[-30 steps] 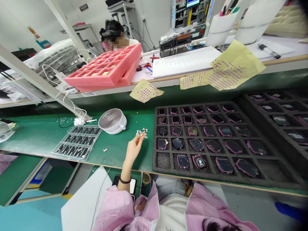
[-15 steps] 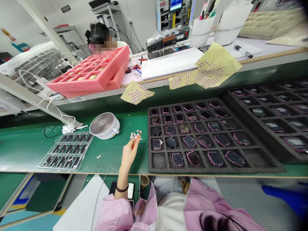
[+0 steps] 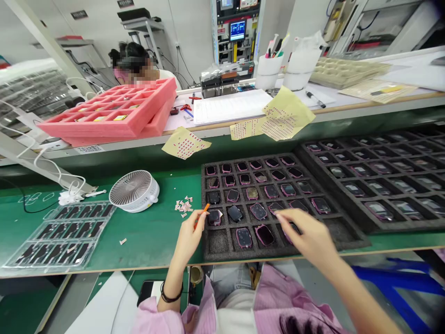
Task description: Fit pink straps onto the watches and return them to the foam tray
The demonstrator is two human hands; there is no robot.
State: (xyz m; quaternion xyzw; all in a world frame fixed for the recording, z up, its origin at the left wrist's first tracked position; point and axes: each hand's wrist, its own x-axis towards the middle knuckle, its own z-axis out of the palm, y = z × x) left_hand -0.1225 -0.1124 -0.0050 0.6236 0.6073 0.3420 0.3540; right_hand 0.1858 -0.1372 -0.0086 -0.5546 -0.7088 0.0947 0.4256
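My left hand (image 3: 191,230) is closed on a slim orange tool (image 3: 206,208), its exact kind unclear. The tool's tip is by a watch body (image 3: 214,216) at the left side of the black foam tray (image 3: 218,241). A small pale tab shows at that watch's right edge. My right hand (image 3: 302,230) reaches over the tray's right half, thumb and forefinger a little apart, close to another watch (image 3: 274,207). It partly covers a dark-screened watch below; contact cannot be made out. Small pale pieces (image 3: 183,205) lie in a loose pile left of the tray.
A white fan (image 3: 135,190) and clear plastic trays of black parts (image 3: 64,230) stand at left. Another foam tray of watches (image 3: 392,188) adjoins on the right. Pink foam trays (image 3: 114,121) and yellow label sheets (image 3: 288,113) lie along the shelf. A person sits beyond.
My left hand has moved right with the orange tool, from the pile of pale pieces to the tray's left watch. My right hand has come into view over the tray. The camera view has shifted.
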